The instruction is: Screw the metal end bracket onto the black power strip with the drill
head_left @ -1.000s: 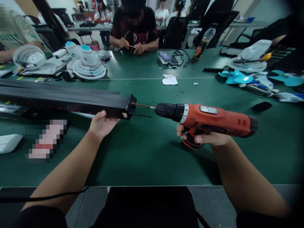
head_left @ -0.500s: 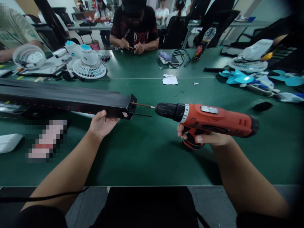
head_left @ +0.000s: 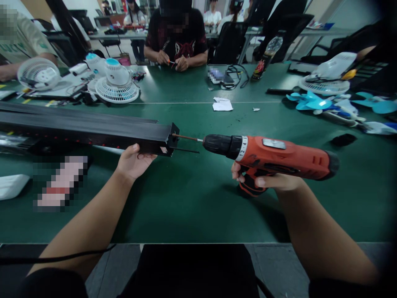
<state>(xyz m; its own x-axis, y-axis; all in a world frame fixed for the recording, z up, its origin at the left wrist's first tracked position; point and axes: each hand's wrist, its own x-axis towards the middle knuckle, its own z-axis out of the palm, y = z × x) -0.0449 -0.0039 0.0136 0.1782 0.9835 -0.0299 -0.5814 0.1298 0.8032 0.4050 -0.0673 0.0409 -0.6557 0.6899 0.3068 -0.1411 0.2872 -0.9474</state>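
An orange cordless drill [head_left: 282, 155] points left, my right hand [head_left: 266, 180] wrapped round its handle. From its black chuck [head_left: 217, 144] a thin rusty rod [head_left: 187, 138] runs to the square end of a long black metal profile [head_left: 93, 124]. Just below it, a second dark thin rod [head_left: 187, 150] sticks out of the same end. My left hand [head_left: 136, 161] grips the profile from beneath near that end, thumb on its near side; some fingers are hidden under it.
Across the green table [head_left: 192, 207] sits a person [head_left: 176, 37] handling a small tool. White fan parts [head_left: 117, 85] stand at the back left, blue fan blades [head_left: 310, 100] at the right. A bottle [head_left: 266, 56], a cable [head_left: 237, 76] and paper scraps [head_left: 222, 104] lie farther back.
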